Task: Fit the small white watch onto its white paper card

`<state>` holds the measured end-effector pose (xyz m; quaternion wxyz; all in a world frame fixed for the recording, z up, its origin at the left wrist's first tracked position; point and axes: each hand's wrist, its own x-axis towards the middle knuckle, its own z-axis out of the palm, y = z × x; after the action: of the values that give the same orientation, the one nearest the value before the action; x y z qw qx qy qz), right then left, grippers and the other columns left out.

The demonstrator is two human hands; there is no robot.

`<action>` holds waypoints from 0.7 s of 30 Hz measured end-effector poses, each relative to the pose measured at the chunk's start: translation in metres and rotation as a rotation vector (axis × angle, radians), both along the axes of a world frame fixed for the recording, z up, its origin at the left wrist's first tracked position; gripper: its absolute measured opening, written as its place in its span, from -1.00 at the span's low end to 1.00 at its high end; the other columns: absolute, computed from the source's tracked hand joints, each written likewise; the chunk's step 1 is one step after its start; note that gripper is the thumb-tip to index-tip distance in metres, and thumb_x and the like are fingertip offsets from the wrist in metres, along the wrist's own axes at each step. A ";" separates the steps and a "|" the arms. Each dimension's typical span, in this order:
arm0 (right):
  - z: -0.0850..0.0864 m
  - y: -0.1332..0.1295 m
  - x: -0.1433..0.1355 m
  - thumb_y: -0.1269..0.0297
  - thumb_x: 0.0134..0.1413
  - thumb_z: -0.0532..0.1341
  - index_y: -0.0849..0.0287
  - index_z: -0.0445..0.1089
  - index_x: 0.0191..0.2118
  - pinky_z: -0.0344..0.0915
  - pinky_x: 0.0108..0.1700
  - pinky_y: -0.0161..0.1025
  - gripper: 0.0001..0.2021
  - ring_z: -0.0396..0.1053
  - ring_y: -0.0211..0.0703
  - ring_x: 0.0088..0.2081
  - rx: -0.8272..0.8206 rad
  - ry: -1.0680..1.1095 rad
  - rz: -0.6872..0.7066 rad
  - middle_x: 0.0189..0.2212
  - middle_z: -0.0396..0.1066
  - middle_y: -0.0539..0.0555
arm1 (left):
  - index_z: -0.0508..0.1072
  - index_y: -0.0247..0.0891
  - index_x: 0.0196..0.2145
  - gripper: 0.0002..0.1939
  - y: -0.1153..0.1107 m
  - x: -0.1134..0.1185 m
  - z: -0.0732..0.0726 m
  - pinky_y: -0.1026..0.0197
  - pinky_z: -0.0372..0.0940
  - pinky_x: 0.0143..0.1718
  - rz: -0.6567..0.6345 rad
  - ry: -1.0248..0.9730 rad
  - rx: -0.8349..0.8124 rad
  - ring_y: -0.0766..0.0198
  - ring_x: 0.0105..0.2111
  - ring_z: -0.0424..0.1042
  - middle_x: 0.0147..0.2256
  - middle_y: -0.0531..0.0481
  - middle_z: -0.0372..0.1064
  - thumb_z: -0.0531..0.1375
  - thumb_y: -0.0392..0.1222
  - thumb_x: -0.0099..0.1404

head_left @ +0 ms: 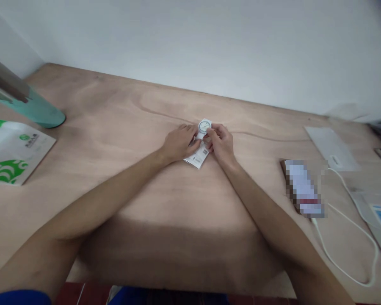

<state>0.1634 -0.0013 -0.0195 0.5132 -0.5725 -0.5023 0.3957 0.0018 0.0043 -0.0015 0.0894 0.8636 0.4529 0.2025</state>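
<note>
A small white item with a round, dial-like face (205, 126) is held upright near the middle of the wooden table. My right hand (221, 143) pinches it from the right with thumb and fingers. My left hand (181, 142) is at its left side, fingers curled against its edge and thumb pointing inward. Beneath and in front of the hands lies a white printed leaflet or packet (197, 157) with a small square code. The fingers hide part of where the two white pieces meet.
On the left of the table (178, 190) are a teal bottle (44, 111) and a white-and-green bag (15, 154). A phone (305, 188), a white cable (368, 237) and a clear plastic sheet (332, 148) lie on the right. A pale wall stands behind.
</note>
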 end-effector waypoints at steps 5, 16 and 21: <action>-0.002 0.001 0.002 -0.05 0.03 0.22 0.12 0.34 -0.20 0.12 -0.68 -0.41 -0.65 0.20 -0.40 -0.66 0.010 -0.021 0.006 -0.44 0.39 -0.01 | 0.31 -0.26 -0.18 -0.77 -0.001 0.001 0.002 0.18 0.24 -0.19 0.005 0.015 -0.017 0.17 -0.13 0.32 -0.22 -0.08 0.37 0.01 -0.07 0.33; -0.013 0.005 0.008 -0.16 0.02 0.18 0.06 0.33 -0.16 0.26 -0.57 -0.37 -0.58 0.37 -0.26 -0.48 0.038 -0.044 0.043 -0.39 0.38 0.02 | 0.30 -0.25 -0.14 -0.75 0.002 0.001 -0.004 0.10 0.24 -0.07 -0.010 -0.022 -0.051 0.12 -0.07 0.29 -0.20 -0.10 0.35 0.02 -0.06 0.33; -0.012 0.005 0.007 -0.17 0.04 0.17 0.07 0.33 -0.15 0.27 -0.57 -0.37 -0.57 0.39 -0.24 -0.45 0.040 -0.054 0.049 -0.38 0.39 0.03 | 0.30 -0.24 -0.11 -0.71 0.002 0.001 -0.005 0.09 0.23 -0.04 -0.014 -0.039 -0.070 0.10 -0.03 0.27 -0.18 -0.10 0.34 0.00 -0.02 0.33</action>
<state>0.1708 0.0038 -0.0316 0.5010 -0.5601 -0.5375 0.3826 0.0027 0.0064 -0.0065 0.1297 0.8591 0.4517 0.2026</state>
